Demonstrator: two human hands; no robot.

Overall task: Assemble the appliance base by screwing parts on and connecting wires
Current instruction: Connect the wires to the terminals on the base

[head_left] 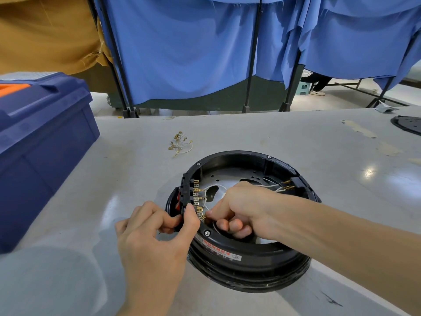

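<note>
Left fingers round switch block, right fingers round wire connector

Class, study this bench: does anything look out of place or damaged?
A small tangle of loose terminal wires lies on the table beyond the appliance base, unconnected; worn tape patches mark the table's right side.

Bright, even light from overhead fills the scene. Glare patches shine on the grey table, and a soft shadow lies beside the black base. The wide lens bends the table's far edge; the near sleeve is blurred.
</note>
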